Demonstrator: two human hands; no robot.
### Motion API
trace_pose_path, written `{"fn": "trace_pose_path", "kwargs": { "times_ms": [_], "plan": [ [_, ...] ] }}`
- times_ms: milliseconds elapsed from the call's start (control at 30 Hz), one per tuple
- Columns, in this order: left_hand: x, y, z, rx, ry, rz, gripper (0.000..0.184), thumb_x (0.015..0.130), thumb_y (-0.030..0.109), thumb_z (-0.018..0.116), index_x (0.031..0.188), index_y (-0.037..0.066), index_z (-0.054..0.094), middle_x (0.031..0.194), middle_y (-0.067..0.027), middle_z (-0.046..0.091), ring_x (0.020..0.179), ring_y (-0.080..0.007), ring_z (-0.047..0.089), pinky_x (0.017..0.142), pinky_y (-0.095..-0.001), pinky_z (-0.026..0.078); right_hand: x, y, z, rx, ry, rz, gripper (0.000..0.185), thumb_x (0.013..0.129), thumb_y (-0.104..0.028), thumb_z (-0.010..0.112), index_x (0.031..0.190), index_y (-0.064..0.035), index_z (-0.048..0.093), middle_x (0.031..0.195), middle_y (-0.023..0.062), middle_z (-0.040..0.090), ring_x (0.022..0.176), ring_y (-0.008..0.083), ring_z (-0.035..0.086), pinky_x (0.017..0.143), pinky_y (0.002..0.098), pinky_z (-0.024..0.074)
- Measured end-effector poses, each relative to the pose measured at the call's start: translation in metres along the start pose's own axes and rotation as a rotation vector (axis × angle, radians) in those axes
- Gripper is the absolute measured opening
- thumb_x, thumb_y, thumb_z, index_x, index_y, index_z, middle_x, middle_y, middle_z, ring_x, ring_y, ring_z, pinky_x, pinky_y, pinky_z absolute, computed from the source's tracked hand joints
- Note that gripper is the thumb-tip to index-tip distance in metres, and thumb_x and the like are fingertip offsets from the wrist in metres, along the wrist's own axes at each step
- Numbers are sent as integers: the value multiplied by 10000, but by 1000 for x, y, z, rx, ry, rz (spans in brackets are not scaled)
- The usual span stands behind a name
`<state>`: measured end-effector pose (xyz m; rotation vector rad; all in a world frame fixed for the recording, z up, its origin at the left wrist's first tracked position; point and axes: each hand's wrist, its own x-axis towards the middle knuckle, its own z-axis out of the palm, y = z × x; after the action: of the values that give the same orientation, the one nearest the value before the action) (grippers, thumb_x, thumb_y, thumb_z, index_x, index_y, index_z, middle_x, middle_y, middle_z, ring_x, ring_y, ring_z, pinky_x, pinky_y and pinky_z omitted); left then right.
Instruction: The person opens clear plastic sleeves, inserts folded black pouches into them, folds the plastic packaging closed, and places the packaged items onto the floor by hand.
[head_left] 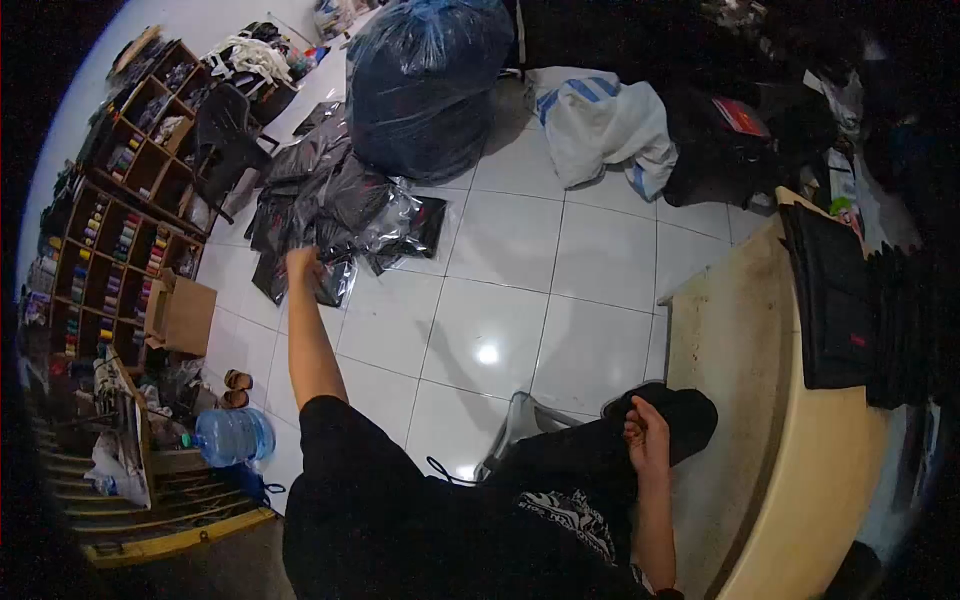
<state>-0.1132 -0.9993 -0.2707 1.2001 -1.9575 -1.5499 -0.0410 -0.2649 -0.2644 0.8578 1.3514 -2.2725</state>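
Observation:
My left hand reaches forward at the end of my outstretched arm, over the near side of a pile of dark packages in clear plastic on the floor. Its fingers are mostly hidden, so whether it grips a package does not show. My right hand is close to my body, above my black-clad leg. Its fingers are curled in, and nothing shows in them. To the right, a stack of folded black items with a small red mark lies on the wooden table.
Behind the pile stands a big stuffed blue plastic bag. A white sack with blue stripes lies further right. Shelves of thread spools, a cardboard box, a water jug and sandals are at left.

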Motion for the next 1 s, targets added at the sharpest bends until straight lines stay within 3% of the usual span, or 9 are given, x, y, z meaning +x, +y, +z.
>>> {"fn": "trace_pose_path", "kwargs": {
  "times_ms": [33, 100, 167, 200, 267, 467, 533, 767, 1000],
  "plan": [
    [-22, -15, 21, 233, -73, 104, 178, 781, 133, 575, 629, 43, 556, 474, -97, 442, 398, -211, 475, 344, -363, 383, -5, 2, -4, 33, 16, -17, 228, 902, -181, 580, 1051, -9, 601, 758, 63, 619, 592, 125, 563, 511, 235, 445],
    [-60, -45, 77, 421, 24, -199, 174, 738, 157, 583, 758, -15, 589, 629, -122, 578, 498, -286, 565, 378, -415, 411, -17, 7, -13, 101, 52, -49, 246, 899, -187, 585, 1064, -4, 595, 751, 59, 612, 600, 130, 560, 522, 245, 447],
    [-68, -111, 117, 854, -255, 156, 326, 728, 243, 666, 804, -66, 594, 793, -227, 634, 626, -329, 652, 411, -476, 487, -27, 10, -21, 111, 132, -97, 267, 902, -194, 576, 1083, 2, 583, 733, 55, 591, 576, 121, 531, 515, 259, 437],
    [-118, -86, 148, 942, -315, 39, 403, 725, 271, 632, 926, -78, 615, 926, -251, 647, 814, -395, 646, 710, -416, 534, -37, 10, -22, 113, 167, -138, 270, 903, -195, 573, 1086, 4, 581, 729, 56, 586, 570, 119, 522, 512, 261, 431],
    [-150, -119, 202, 1139, -533, 357, 439, 706, 309, 648, 943, -59, 623, 950, -270, 631, 942, -414, 602, 835, -452, 488, -56, 9, -27, 138, 194, -227, 264, 912, -181, 550, 1087, 15, 575, 724, 68, 579, 556, 116, 504, 494, 263, 405],
    [-372, -42, 357, 579, -1138, 927, 417, 620, -67, 594, 1014, 56, 653, 887, -140, 652, 721, -270, 630, 673, -360, 506, -134, -22, -65, -74, 187, -496, 226, 944, -179, 517, 1090, -22, 585, 824, 75, 640, 639, 115, 594, 531, 243, 445],
    [-467, 3, 375, 398, -1389, 902, 451, 618, -118, 545, 1023, 50, 650, 873, -132, 629, 728, -236, 607, 645, -314, 492, -186, -41, -79, -176, 366, -606, 215, 944, -164, 510, 1091, -26, 586, 830, 72, 644, 642, 112, 595, 541, 233, 445],
    [-706, 107, 340, -57, -2420, 1038, 307, 792, -47, 574, 1082, 41, 620, 979, -105, 655, 805, -174, 638, 666, -272, 492, -351, -56, -180, -751, 1509, -742, 319, 847, -184, 628, 1135, -50, 595, 852, 102, 675, 730, 207, 634, 674, 290, 510],
    [-842, 131, 353, -127, -2677, 977, 194, 827, 24, 599, 1017, 24, 642, 921, -122, 661, 787, -188, 641, 686, -277, 505, -411, -29, -298, -982, 1842, -546, 417, 778, -221, 670, 1156, -59, 596, 1149, 202, 574, 1059, 363, 536, 905, 421, 438]
  ]
}}
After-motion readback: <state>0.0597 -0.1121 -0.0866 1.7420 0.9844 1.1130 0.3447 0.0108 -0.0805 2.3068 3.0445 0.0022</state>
